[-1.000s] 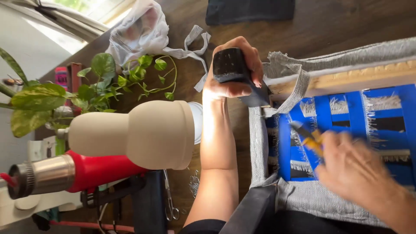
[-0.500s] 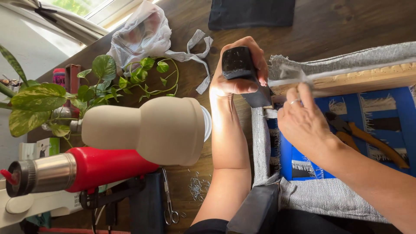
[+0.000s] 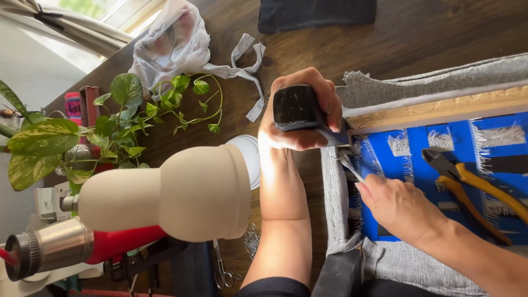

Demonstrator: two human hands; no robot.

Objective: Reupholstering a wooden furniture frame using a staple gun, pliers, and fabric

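My left hand (image 3: 286, 140) grips a black stapler-like tool (image 3: 297, 107), its nose pressed at the corner of a wooden frame (image 3: 440, 110). Grey fabric (image 3: 335, 203) wraps that frame, and blue webbing (image 3: 418, 146) with frayed white patches shows inside it. Just below the tool's nose, my right hand (image 3: 401, 206) pinches a fold of the grey fabric between its fingertips. Yellow-handled pliers (image 3: 473, 184) lie on the blue webbing to the right of that hand.
A beige vase-shaped object (image 3: 181, 192) and a red and metal tool (image 3: 66, 247) loom close at the left. Behind them are a leafy plant (image 3: 121, 121), a plastic bag (image 3: 170, 44), grey fabric strips (image 3: 242, 60) and a dark cloth (image 3: 319, 14). Scissors (image 3: 221, 272) lie on the wooden table.
My right hand laid the yellow-handled pliers on the blue webbing, moved left to the frame corner and took hold of the grey fabric. My left hand kept the black tool in place.
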